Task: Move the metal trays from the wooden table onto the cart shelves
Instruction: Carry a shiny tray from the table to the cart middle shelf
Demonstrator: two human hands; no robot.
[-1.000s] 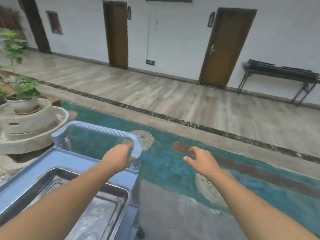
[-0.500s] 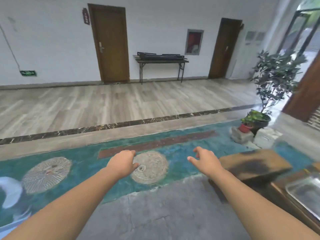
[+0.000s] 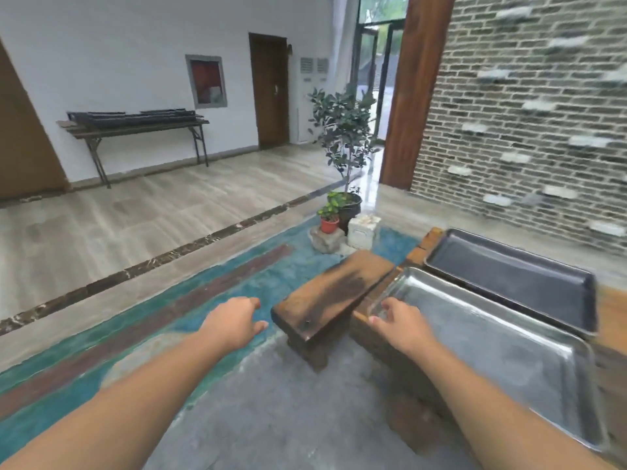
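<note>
Both hands empty and open, the right hand [image 3: 402, 325] reaches the silver tray's [image 3: 492, 337] corner on the worktop [image 3: 610, 313]; the left hand [image 3: 234, 322] must take its near rim.

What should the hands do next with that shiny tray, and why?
Probably close the right hand on the near corner of the shiny tray, since its fingers are already at that rim. The left hand is empty, off to the side, and likely has to reach over before lifting.

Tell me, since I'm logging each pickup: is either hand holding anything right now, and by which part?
Nothing is held. The left hand hangs empty over the floor; the right hand reaches over the near corner of the silver tray, fingers not closed on its rim.
</note>
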